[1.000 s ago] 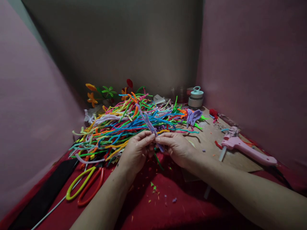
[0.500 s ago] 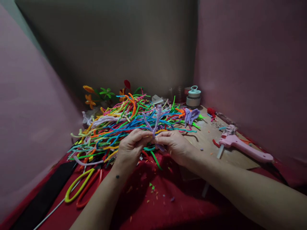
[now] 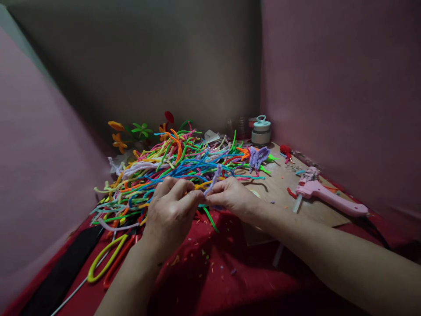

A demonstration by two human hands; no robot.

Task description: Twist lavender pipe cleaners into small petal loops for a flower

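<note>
A light purple pipe cleaner (image 3: 215,179) stands up between my fingertips, its lower part hidden by them. My left hand (image 3: 174,210) is closed, thumb and fingers pinching the piece from the left, back of the hand turned up. From the other side my right hand (image 3: 232,197) pinches it too, the fingertips of both hands almost touching. Just beyond them spreads a heap of pipe cleaners (image 3: 184,164) in many colours. A bent purple pipe cleaner shape (image 3: 258,158) lies at the heap's right end.
On the brown board (image 3: 279,175) at right rests a pink glue gun (image 3: 332,201). Yellow-and-red-handled scissors (image 3: 107,259) lie at left beside a black strip (image 3: 62,272). Behind are a lidded jar (image 3: 261,131) and pipe cleaner flowers (image 3: 141,130). Scraps dot the red cloth (image 3: 210,289).
My left hand has rolled over, its back now facing up. Two purple ends stood up before; now one shows, lower and leaning right. The view has shifted slightly.
</note>
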